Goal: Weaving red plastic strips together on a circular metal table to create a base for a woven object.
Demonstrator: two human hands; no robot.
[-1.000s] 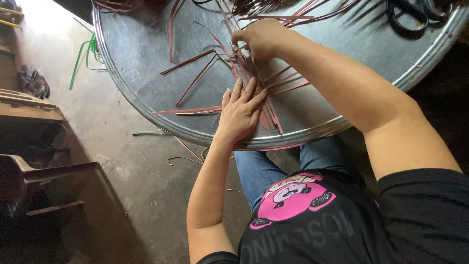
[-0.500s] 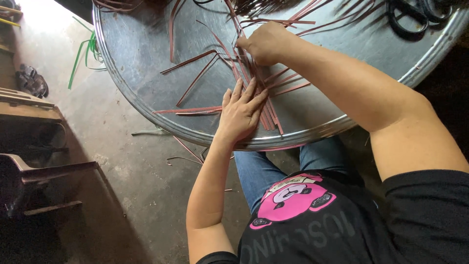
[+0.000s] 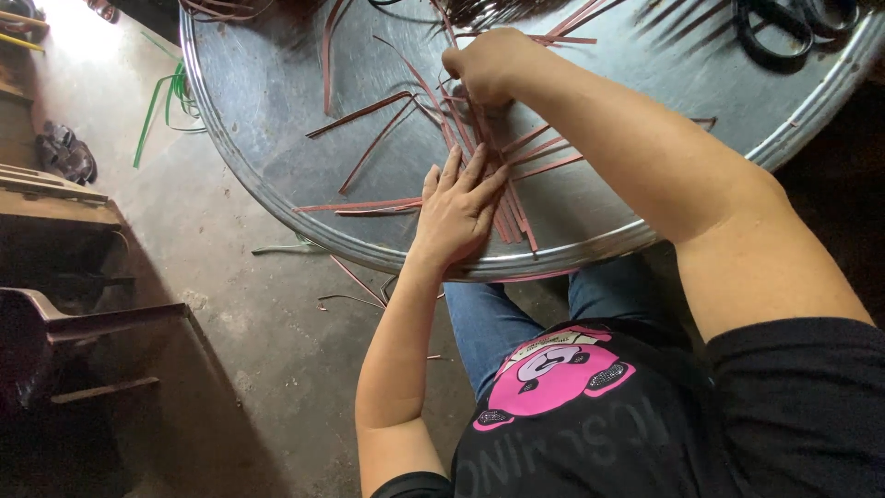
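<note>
Pressing flat on reddish strips running toward the person, left hand open; right hand clenches them.

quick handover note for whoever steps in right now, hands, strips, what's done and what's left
Left hand: flat, fingers spread, pressing the crossed reddish strips onto the round metal table.
Right hand: closed around strips at the far side of the crossing.
Done: a few strips overlap under the hands.
Left: loose strips lie unwoven on the table; more lie on the floor. Black scissors rest at the far edge.
</note>
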